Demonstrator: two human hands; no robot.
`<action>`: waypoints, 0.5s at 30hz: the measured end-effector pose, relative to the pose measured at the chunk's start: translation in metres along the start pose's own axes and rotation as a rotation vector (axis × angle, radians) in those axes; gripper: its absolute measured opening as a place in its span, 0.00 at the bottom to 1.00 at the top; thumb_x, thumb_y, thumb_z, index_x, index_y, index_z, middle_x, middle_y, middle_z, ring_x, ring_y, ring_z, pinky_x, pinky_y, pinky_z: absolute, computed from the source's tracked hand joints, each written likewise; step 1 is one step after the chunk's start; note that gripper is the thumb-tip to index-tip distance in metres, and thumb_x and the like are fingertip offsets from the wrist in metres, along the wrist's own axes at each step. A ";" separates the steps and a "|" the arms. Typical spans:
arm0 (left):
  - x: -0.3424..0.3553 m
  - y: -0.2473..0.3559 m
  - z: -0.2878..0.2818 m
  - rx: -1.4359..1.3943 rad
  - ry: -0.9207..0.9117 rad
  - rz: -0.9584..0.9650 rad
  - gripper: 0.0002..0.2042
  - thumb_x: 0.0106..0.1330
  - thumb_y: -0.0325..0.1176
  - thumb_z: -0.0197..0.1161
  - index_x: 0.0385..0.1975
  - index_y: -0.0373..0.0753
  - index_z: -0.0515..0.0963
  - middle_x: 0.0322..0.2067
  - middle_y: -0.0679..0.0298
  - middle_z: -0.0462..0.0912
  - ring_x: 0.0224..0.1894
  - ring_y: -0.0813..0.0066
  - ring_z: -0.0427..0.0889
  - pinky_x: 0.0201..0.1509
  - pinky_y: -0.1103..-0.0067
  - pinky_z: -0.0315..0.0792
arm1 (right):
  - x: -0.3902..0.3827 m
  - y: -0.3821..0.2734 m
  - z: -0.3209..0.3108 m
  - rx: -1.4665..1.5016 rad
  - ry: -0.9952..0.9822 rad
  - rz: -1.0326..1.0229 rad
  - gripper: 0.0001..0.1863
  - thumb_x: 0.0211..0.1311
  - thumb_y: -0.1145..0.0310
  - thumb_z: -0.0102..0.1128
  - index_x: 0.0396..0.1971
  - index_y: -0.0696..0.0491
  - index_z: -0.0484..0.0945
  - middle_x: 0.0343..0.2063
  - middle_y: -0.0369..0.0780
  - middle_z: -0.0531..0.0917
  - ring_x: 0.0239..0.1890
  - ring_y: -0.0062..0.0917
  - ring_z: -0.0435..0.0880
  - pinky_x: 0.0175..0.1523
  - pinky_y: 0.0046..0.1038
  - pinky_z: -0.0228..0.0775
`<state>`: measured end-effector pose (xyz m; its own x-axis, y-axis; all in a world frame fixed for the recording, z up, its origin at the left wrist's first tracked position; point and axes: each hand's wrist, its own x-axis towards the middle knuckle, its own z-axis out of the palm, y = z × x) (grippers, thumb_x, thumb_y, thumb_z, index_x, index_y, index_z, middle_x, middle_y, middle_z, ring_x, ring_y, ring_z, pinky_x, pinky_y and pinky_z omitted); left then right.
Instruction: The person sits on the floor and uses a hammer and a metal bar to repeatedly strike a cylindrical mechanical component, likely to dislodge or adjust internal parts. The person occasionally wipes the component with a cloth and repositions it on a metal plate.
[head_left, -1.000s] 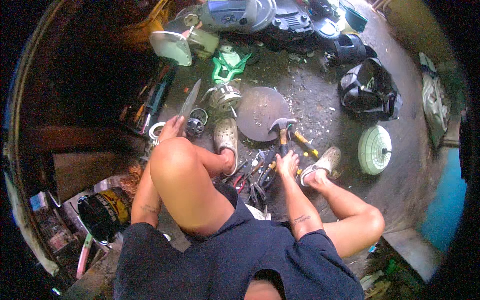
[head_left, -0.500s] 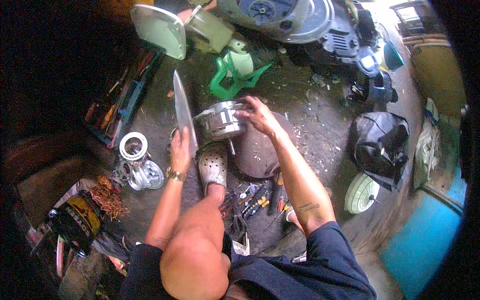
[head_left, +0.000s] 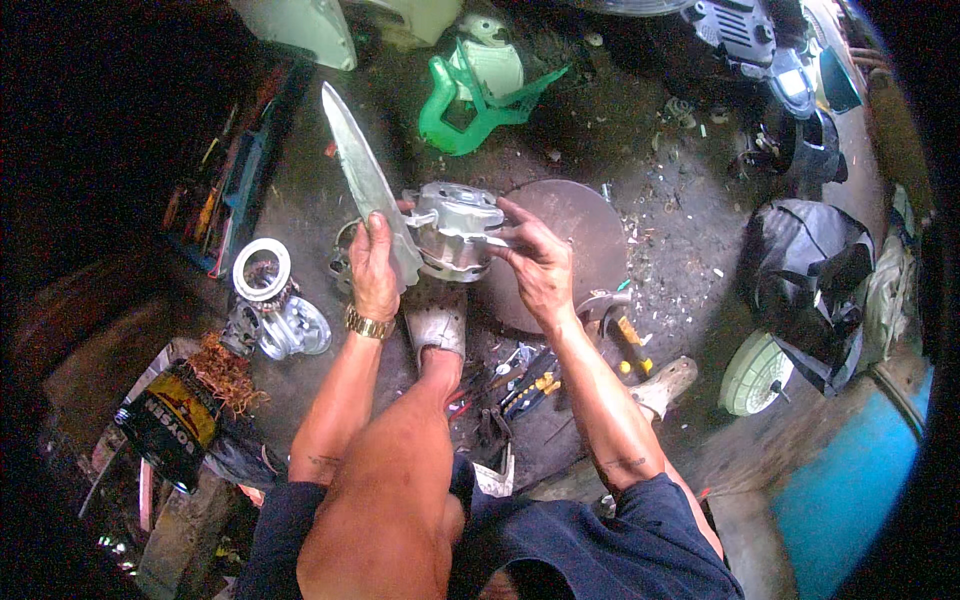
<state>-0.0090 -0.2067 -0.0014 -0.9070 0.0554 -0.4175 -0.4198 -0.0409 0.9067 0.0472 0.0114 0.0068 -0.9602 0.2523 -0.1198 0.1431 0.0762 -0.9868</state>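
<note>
A silvery round metal housing [head_left: 455, 230], like a motor casing with slots and lugs, is held up between my hands above a brown round disc [head_left: 575, 225] on the floor. My right hand [head_left: 543, 265] grips its right side, fingers on the rim and a lug. My left hand [head_left: 374, 272] has its thumb on a long, pale, blade-shaped piece [head_left: 358, 160] standing tilted against the housing's left side. Left fingertips show behind that piece, close to the housing. Whether the two parts are joined, I cannot tell. My shoe [head_left: 437, 325] is just below.
Left lie metal castings [head_left: 295, 330] with a white ring [head_left: 262, 270], copper wire [head_left: 222, 372] and a blue tool tray [head_left: 225, 205]. Ahead sits a green plastic frame [head_left: 440, 125]. Hand tools [head_left: 530, 385] lie near my feet. A black bag [head_left: 810, 265] is at right.
The housing has turned, and the shaft below it no longer shows. My right hand has shifted down to its side. The pale piece now shows more of its broad face. My view has moved.
</note>
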 end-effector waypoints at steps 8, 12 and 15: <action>-0.031 0.009 0.030 -0.051 -0.043 0.004 0.24 0.77 0.51 0.44 0.52 0.35 0.75 0.42 0.63 0.81 0.36 0.83 0.74 0.42 0.83 0.70 | -0.026 -0.023 -0.037 -0.065 0.057 -0.079 0.11 0.45 0.82 0.69 0.32 0.57 0.83 0.56 0.48 0.80 0.61 0.38 0.77 0.63 0.33 0.69; -0.040 0.008 0.043 -0.026 -0.109 -0.010 0.26 0.77 0.52 0.43 0.51 0.34 0.76 0.46 0.61 0.81 0.46 0.77 0.74 0.53 0.77 0.67 | -0.037 -0.020 -0.062 -0.080 0.054 -0.096 0.12 0.43 0.81 0.70 0.32 0.57 0.83 0.56 0.49 0.79 0.62 0.40 0.75 0.66 0.35 0.66; -0.041 0.009 0.057 0.032 -0.143 -0.039 0.24 0.77 0.51 0.43 0.49 0.36 0.78 0.40 0.64 0.81 0.43 0.78 0.76 0.47 0.78 0.70 | -0.037 -0.015 -0.082 -0.042 0.004 -0.025 0.11 0.44 0.81 0.70 0.32 0.57 0.84 0.56 0.48 0.79 0.62 0.39 0.76 0.65 0.34 0.67</action>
<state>0.0266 -0.1521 0.0272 -0.8751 0.1977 -0.4417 -0.4514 -0.0043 0.8923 0.1008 0.0803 0.0348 -0.9628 0.2533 -0.0946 0.1291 0.1232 -0.9839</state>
